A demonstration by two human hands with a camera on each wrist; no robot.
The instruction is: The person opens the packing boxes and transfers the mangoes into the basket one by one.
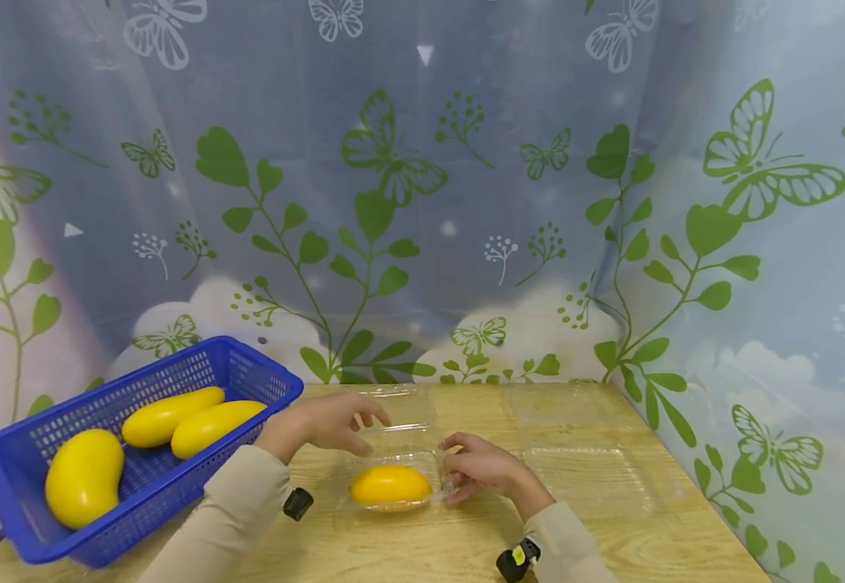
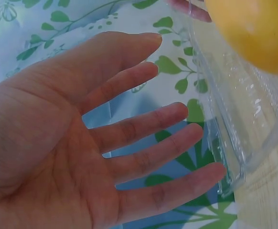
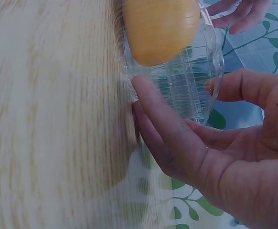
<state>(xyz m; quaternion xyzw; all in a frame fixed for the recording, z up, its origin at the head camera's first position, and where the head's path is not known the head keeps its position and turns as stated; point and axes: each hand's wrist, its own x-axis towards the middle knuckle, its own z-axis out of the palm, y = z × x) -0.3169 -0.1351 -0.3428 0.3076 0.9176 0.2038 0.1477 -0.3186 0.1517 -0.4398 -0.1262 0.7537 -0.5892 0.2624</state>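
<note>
A yellow mango (image 1: 390, 484) lies in a clear plastic clamshell box (image 1: 350, 504) on the table in front of me. In the head view my left hand (image 1: 335, 419) hovers over the back left of this box. The left wrist view shows its fingers spread and straight, with nothing in the palm and the fingertips close to the box's clear edge (image 2: 215, 119). My right hand (image 1: 484, 465) grips the box's right side. Its thumb sits at the clear rim (image 3: 218, 62) and its fingers lie along the lower side, in the right wrist view.
At the left stands a blue plastic basket (image 1: 153, 530) with three yellow mangoes (image 1: 86, 479) in it. A second clear clamshell box (image 1: 590, 478) lies spread out on the right of the wooden table (image 1: 452, 551). A patterned curtain (image 1: 466, 267) hangs behind the table.
</note>
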